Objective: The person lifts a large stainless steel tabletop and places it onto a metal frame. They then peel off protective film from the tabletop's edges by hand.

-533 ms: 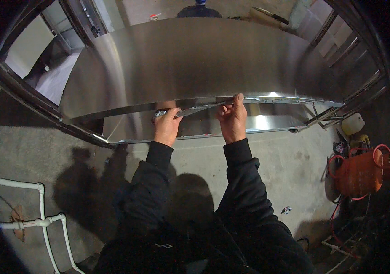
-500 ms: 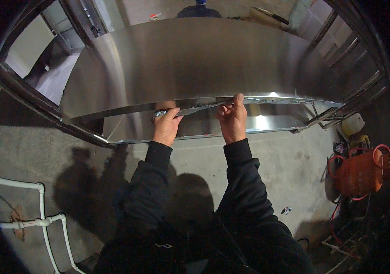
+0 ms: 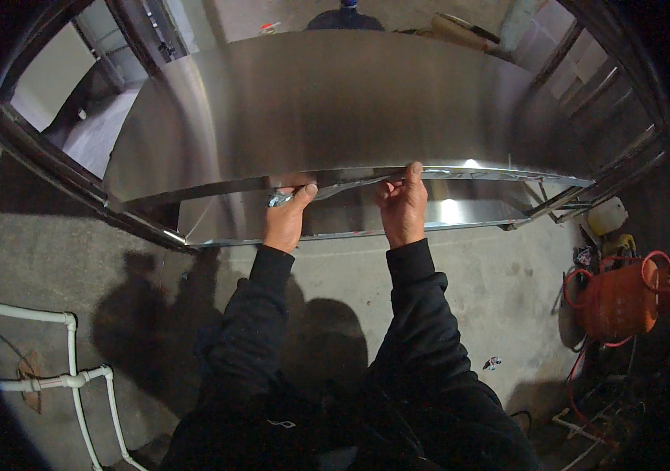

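- The left hand point(image 3: 286, 220) is closed on the crumpled end of a thin strip point(image 3: 343, 187), its thumb along the top.
- The right hand point(image 3: 404, 208) has its fingers curled and its thumb upright at the front edge of the steel panel point(image 3: 335, 110); whether it pinches the strip, the edge or both, I cannot tell.
- The strip slants between the two hands, rising toward the right one, just below that edge.
- Beyond both hands the panel spreads wide; a narrow dark gap opens under its edge on the left hand's side.
- Below the hands' fingers lies a lower panel point(image 3: 461, 212), its front rim passing near the wrists.
- Nearer the body than the hands is open concrete floor point(image 3: 461, 298) — room around the forearms.
- Both panels are metal, the upper one smooth and brushed-looking; the strip is glossy and wrinkled.
- Well right of the right hand stands a rounded orange tank point(image 3: 616, 298); well left of the left hand, white pipes point(image 3: 74, 345) — slim, jointed tubes.
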The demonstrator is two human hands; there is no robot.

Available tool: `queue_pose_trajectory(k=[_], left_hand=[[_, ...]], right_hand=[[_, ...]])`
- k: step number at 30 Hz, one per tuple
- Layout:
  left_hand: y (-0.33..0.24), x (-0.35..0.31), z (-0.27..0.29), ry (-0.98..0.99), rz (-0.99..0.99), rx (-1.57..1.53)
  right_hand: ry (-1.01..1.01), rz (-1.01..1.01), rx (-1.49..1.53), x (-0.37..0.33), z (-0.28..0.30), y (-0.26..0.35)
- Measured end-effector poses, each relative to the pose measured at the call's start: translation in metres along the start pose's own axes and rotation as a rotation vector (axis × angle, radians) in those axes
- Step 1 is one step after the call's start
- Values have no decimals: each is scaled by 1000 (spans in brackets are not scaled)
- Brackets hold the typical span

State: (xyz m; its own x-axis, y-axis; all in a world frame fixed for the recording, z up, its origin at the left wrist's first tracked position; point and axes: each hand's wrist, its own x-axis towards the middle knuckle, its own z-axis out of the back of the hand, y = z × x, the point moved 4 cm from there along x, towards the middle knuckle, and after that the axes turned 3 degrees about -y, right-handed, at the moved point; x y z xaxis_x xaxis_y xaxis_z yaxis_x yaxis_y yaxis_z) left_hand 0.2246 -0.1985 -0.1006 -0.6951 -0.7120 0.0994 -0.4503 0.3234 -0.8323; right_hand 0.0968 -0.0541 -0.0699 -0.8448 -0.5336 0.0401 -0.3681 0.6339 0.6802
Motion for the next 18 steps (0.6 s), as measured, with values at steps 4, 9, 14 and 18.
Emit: queue_pose_trajectory(k=[4,9,14,18], left_hand=[[-3,0,-1,-8,-65,167],[7,4,6,-67,-44,66],[9,1,18,-184,-123,149],[8,-8,8,-119,135,-558]], right_hand=[[-55,11,-1,-1,0,1],[-52,24,0,1,0,-1],[-15,-3,-26,-1,-4,0],[-30,-4,-19,0,1,1]])
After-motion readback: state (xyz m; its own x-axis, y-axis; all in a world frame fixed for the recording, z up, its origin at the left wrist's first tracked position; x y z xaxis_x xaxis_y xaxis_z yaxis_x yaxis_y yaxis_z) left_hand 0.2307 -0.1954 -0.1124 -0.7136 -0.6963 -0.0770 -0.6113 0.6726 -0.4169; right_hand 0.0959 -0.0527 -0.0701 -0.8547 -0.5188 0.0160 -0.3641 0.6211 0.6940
